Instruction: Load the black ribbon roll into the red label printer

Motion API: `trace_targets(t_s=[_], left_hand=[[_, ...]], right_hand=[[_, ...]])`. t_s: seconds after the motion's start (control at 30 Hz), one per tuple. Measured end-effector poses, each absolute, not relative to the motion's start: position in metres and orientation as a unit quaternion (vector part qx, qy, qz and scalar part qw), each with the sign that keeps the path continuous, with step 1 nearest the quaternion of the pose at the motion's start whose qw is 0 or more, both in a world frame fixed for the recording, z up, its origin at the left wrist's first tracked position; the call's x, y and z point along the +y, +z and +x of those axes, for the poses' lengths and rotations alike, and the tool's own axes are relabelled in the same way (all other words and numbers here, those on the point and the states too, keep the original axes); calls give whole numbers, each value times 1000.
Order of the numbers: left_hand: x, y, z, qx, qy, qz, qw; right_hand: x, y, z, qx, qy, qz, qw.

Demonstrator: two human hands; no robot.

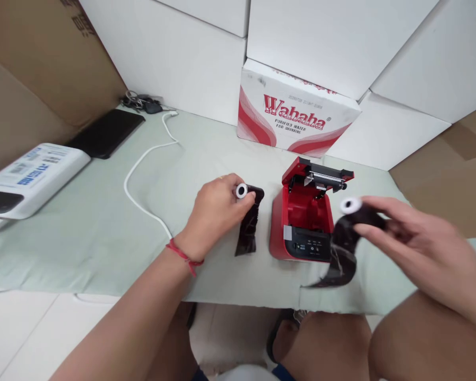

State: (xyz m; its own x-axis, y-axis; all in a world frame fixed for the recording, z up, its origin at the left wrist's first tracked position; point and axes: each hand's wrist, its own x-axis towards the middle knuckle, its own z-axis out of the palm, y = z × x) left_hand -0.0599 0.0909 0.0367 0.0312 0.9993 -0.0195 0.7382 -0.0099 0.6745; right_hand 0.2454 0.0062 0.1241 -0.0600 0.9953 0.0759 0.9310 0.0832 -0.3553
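My left hand [224, 203] is closed on a small roll of dark film [248, 230], its white end with a dark hole facing up. A strip of the film hangs from it toward the table. On the right, my right hand [412, 241] grips a similar roll of dark film [343, 259], its loose tail curling down in front of the printer's right corner. Between both hands stands a small red and black printer [280, 227] with its lid [321, 177] raised. The red compartment inside is visible, and I see no roll in it.
Behind the printer leans a white and red Wahaha carton [297, 111]. A white cable [137, 185] runs across the green cloth [103, 233] to beneath my left wrist. At left lie a white device [35, 174], a black phone-like slab [109, 132] and keys [143, 101]. Cardboard [35, 74] borders the table.
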Motion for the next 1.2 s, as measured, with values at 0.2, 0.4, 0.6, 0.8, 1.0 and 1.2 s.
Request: trace_targets(t_s=[0.2, 0.4, 0.6, 0.8, 1.0, 1.2], left_hand=[[81, 44, -63, 555, 466, 547, 420], [69, 47, -50, 430, 501, 522, 539], [42, 56, -28, 376, 453, 596, 546], [27, 46, -7, 378, 457, 608, 528], [22, 37, -1, 398, 456, 621, 499], [-6, 26, 14, 420, 482, 742, 203]], right_hand=[[-8, 88, 325, -611, 171, -772, 49], [-1, 64, 308, -595, 146, -786, 88], [-19, 105, 224, -752, 78, -561, 336], [0, 109, 187, -856, 111, -459, 211], [14, 110, 199, -855, 149, -481, 124], [41, 97, 213, -754, 220, -611, 98]])
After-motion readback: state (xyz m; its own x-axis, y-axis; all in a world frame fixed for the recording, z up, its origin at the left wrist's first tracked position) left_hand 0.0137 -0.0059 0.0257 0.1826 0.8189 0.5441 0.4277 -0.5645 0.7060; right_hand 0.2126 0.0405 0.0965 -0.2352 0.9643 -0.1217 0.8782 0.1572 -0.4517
